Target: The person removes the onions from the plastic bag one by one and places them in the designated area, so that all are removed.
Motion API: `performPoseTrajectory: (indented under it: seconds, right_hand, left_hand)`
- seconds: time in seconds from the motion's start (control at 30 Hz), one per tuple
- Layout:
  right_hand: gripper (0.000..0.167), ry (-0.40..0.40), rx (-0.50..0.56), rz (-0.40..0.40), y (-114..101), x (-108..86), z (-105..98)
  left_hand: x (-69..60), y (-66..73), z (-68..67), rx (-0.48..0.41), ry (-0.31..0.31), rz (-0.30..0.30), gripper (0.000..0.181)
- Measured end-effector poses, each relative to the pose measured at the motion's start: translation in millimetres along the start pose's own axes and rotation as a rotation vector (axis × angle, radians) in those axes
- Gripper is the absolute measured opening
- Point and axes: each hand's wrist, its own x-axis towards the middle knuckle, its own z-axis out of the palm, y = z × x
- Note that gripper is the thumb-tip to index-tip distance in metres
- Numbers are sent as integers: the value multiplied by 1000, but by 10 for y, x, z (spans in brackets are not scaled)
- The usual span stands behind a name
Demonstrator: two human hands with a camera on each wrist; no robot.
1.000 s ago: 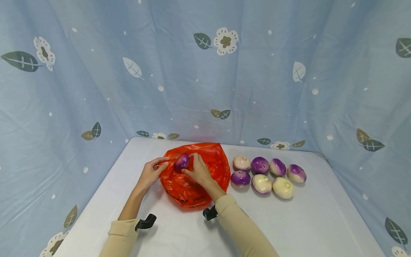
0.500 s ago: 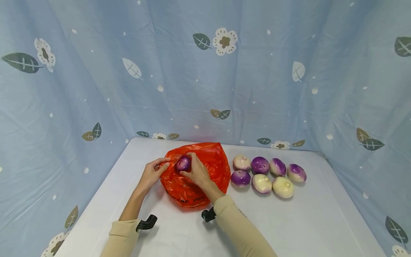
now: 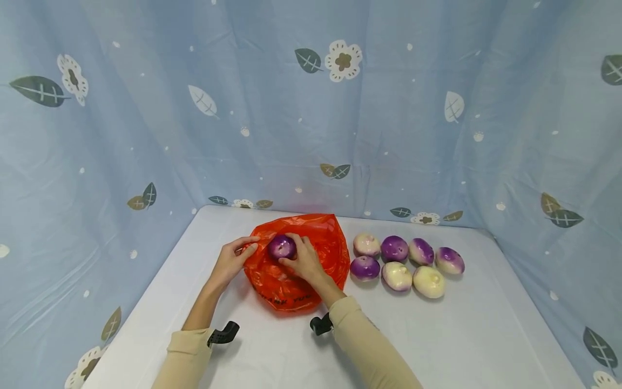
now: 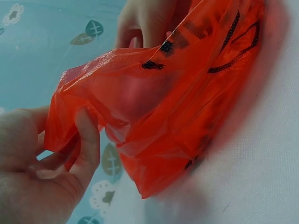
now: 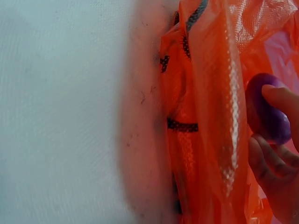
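A red plastic bag [image 3: 323,229] with black lettering lies with its mouth spread on the table. My left hand [image 3: 232,261] pinches the bag's left edge between thumb and fingers; the left wrist view shows the film [image 4: 154,93] stretched away from that hand [image 4: 51,168]. Within the bag's mouth, my right hand [image 3: 307,262] grips a glossy purple turnip [image 3: 281,247] by its right side. Thumb and fingers of the right hand [image 5: 275,177] stand on either side of the turnip [image 5: 261,112] in the right wrist view. Whether the turnip touches the bag's bottom is hidden.
Several purple-and-cream turnips [image 3: 397,276] sit in two rows on the white table [image 3: 466,335], right of the bag. A blue curtain [image 3: 272,135] with leaves and flowers encloses the table's back and sides. A black wrist camera mount [image 3: 224,332] juts from each sleeve.
The turnip in my right hand has turned and shifted slightly to the right, with its end now facing up more. My left hand keeps its hold on the bag's edge.
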Motion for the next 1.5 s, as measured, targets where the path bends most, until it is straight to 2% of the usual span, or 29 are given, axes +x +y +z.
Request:
performPoseTrajectory:
  seconds: [0.2, 0.33, 0.47, 0.6, 1.07, 1.3, 1.5]
  right_hand:
    - [74, -1, 8, -3, 31, -30, -18]
    - [78, 5, 0, 5, 35, -55, -33]
    - [75, 10, -11, 12, 51, -67, -34]
    - [73, 13, -10, -1, 77, -72, -39]
    - [72, 21, 4, -38, 121, -190, -233]
    - [73, 30, -20, -53, 189, -246, -290]
    - [72, 49, -48, -64, 207, -291, -419]
  left_hand:
    - [2, 33, 17, 9, -8, -16, 36]
    - [-58, 182, 7, 2, -17, -9, 35]
    - [-128, 341, -14, -8, -25, 8, 35]
    - [-146, 377, -17, -4, -24, 12, 35]
    - [-127, 313, -2, -9, -18, 2, 33]
    - [-34, 46, 36, -22, -11, -9, 35]
    - [-13, -10, 41, -10, 0, 2, 36]
